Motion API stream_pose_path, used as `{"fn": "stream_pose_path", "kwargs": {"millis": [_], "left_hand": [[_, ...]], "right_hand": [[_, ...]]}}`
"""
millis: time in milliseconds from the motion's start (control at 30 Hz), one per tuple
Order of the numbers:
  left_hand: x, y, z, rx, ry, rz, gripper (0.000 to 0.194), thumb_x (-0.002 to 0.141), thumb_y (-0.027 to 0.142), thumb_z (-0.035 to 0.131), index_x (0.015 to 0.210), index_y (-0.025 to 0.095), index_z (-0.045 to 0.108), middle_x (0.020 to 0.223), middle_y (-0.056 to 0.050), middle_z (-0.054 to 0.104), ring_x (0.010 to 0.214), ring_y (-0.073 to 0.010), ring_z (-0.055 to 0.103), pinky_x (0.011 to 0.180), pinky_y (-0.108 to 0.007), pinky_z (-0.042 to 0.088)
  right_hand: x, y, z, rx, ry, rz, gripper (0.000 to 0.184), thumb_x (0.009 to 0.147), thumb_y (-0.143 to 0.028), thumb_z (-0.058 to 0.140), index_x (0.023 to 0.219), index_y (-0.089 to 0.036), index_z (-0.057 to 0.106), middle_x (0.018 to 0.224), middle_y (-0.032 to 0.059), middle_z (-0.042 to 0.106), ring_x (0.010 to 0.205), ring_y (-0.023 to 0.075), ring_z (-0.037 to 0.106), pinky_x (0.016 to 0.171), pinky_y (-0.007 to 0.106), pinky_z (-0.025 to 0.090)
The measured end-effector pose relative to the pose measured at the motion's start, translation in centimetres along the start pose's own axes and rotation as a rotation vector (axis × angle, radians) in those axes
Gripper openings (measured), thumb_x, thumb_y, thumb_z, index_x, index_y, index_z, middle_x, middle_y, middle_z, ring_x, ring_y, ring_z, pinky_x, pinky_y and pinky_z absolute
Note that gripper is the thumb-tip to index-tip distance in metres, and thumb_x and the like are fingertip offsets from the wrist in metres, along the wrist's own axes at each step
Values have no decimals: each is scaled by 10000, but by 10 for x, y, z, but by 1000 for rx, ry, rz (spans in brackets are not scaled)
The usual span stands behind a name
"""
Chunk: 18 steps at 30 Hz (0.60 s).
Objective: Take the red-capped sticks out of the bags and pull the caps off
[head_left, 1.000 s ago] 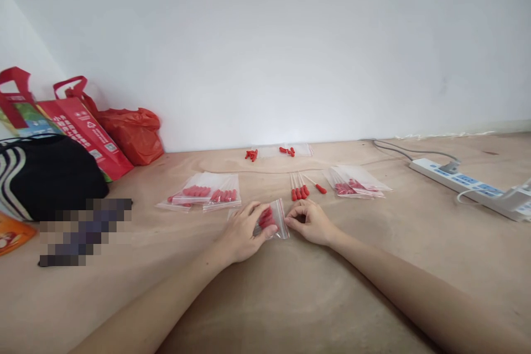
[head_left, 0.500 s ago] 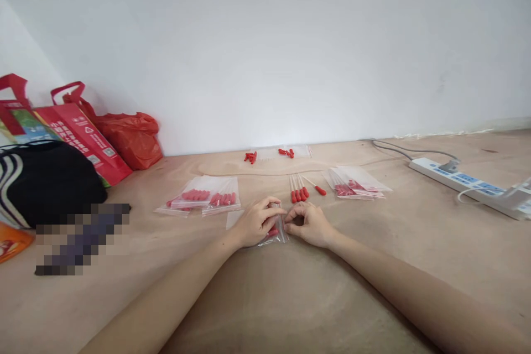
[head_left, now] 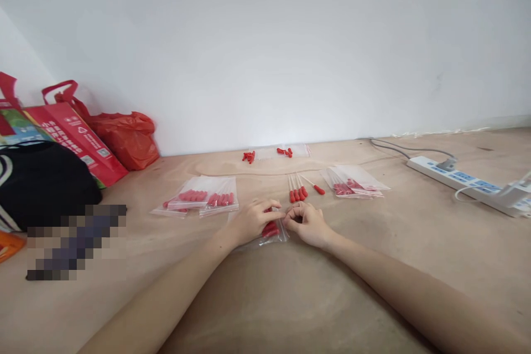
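A small clear zip bag (head_left: 274, 239) with red-tipped sticks inside lies on the table in front of me, partly covered by my left hand (head_left: 254, 222). That hand is closed on the bag, thumb and fingers near its right edge. From the other side, my right hand (head_left: 310, 224) pinches at the same edge with curled fingers, its fingertips nearly touching those of the left. Just beyond the hands lie several loose white sticks with red bulb tips (head_left: 297, 194); one stick (head_left: 318, 190) slants off to the right.
Filled zip bags lie to the left (head_left: 217, 199) and right (head_left: 352, 188). Red pieces (head_left: 249, 157) and a flat bag (head_left: 301, 151) are by the wall. A power strip (head_left: 460, 180) is at right; a black bag (head_left: 50, 188) and red bags (head_left: 124, 138) stand at left.
The view has shifted slightly. More red tips show in the bag under my left hand; both hands stay at its right edge with little movement.
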State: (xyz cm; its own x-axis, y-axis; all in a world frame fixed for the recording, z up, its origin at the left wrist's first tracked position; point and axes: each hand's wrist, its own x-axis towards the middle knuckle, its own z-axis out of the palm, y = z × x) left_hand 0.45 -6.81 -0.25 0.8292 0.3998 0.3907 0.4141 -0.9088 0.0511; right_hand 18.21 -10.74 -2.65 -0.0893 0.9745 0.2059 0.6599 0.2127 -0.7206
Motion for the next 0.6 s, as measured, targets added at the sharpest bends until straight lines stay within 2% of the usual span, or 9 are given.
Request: {"fn": "stream_pose_path", "kwargs": {"millis": [133, 267, 333, 433, 500, 600], "left_hand": [[1, 0, 0, 104, 53, 125, 279, 887, 200, 347, 868, 190, 624, 900, -51, 638, 803, -138, 582, 719, -262, 457], [-1, 0, 0, 203, 71, 194, 322, 895, 175, 311, 795, 161, 616, 870, -50, 653, 742, -134, 593, 667, -258, 460], [-3, -1, 1, 204, 86, 185, 337, 898, 161, 289, 794, 154, 610, 874, -49, 652, 738, -132, 597, 648, -247, 462], [-4, -2, 3, 164, 110, 145, 340, 900, 156, 281, 810, 157, 608, 872, -49, 646, 753, -128, 599, 640, -234, 463], [-5, -3, 5, 135, 114, 122, 323, 898, 161, 295, 823, 164, 609, 871, -47, 642, 761, -125, 598, 656, -233, 465], [-6, -3, 7, 101, 109, 105, 313, 899, 176, 306, 831, 172, 611, 873, -45, 640, 763, -119, 594, 674, -232, 471]], "right_hand": [[1, -1, -1, 52, -30, 8, 145, 698, -301, 559, 598, -207, 607, 802, 9, 612, 830, 198, 516, 803, 436, 296], [0, 2, -2, -2, -14, -59, 115, 708, -252, 528, 620, -199, 579, 751, 10, 606, 789, 186, 508, 768, 397, 333], [0, 6, -4, -11, 3, -173, 63, 703, -181, 512, 719, -198, 571, 776, 16, 605, 775, 173, 501, 727, 348, 357], [0, 9, -9, -88, 41, -444, 237, 683, -102, 513, 894, -203, 554, 862, 29, 603, 812, 168, 485, 709, 313, 351], [-1, 9, -11, -221, 73, -619, 230, 712, -121, 517, 912, -223, 569, 870, 28, 602, 815, 170, 470, 704, 318, 324], [-1, 7, -11, -384, 139, -801, 147, 790, -176, 473, 834, -243, 597, 802, 21, 601, 755, 158, 447, 671, 325, 281]]}}
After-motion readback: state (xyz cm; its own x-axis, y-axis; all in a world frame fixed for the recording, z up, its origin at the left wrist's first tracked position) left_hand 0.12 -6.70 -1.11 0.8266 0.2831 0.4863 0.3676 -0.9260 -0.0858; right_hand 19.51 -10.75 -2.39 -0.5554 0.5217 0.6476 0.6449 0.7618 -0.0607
